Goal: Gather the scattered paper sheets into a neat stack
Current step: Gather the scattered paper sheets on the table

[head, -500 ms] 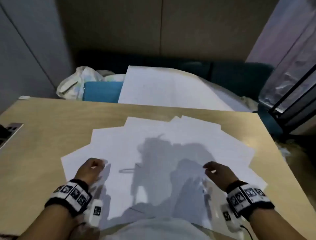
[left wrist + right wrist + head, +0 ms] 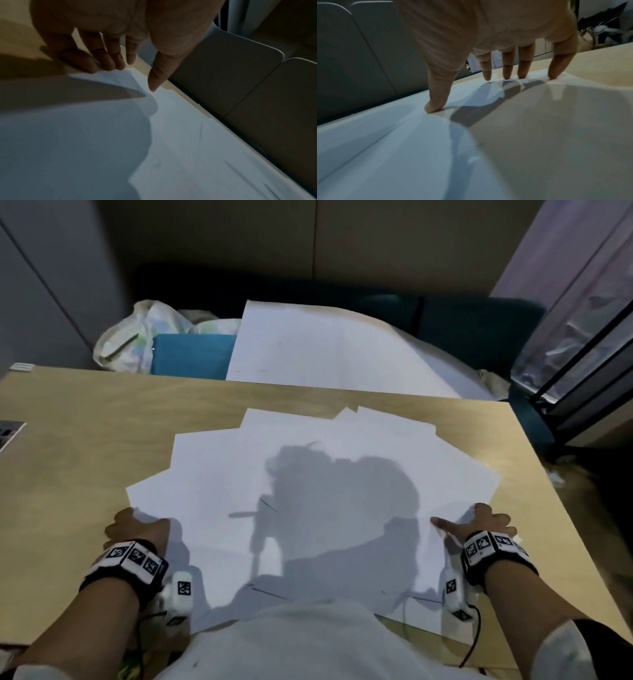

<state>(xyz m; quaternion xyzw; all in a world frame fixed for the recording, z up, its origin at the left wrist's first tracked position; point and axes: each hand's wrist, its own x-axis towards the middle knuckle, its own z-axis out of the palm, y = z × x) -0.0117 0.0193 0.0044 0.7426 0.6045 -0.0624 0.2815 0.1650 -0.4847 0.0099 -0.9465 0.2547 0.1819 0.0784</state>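
Several white paper sheets (image 2: 342, 460) lie fanned and overlapping on the wooden table (image 2: 75, 446). My left hand (image 2: 137, 529) rests at the left edge of the spread, its straight fingers (image 2: 109, 63) touching a paper edge (image 2: 120, 75) and the thumb held just above the sheet. At the right edge my right hand (image 2: 479, 522) presses down with spread fingertips (image 2: 506, 73) and thumb on the paper (image 2: 419, 135). Neither hand grips a sheet.
A large white board (image 2: 325, 347) leans behind the table's far edge, beside a teal box (image 2: 191, 354) and a plastic bag (image 2: 137, 333). A dark sofa (image 2: 479, 320) stands behind. A laptop corner (image 2: 8, 433) shows at the left. Black rack (image 2: 589, 364) at right.
Both hands have moved outward from the middle of the spread to its left and right edges. Their fingers, curled before, are now straightened onto the paper.
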